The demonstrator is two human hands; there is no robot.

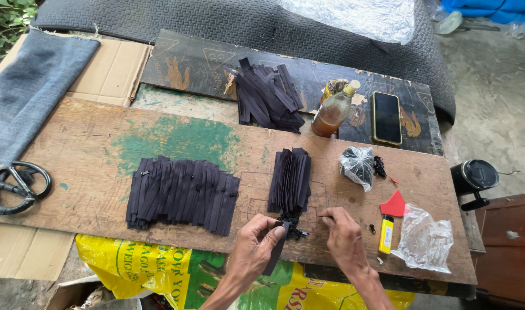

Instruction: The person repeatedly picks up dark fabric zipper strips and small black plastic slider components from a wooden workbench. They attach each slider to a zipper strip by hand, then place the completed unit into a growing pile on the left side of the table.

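Your left hand (252, 247) pinches a dark, narrow fabric zipper strip (277, 248), long axis running away from you toward the fanned stack of dark strips (290, 181) just beyond your fingertips. Right hand (344, 236) sits curled beside it w/ fingertips pinched; can't tell if it's holding anything. Left is nearer.

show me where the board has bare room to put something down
Bare board lies between the scissors and the big row of black strips, over the green paint. It is crowded by the hands, the lighter and the plastic bag.
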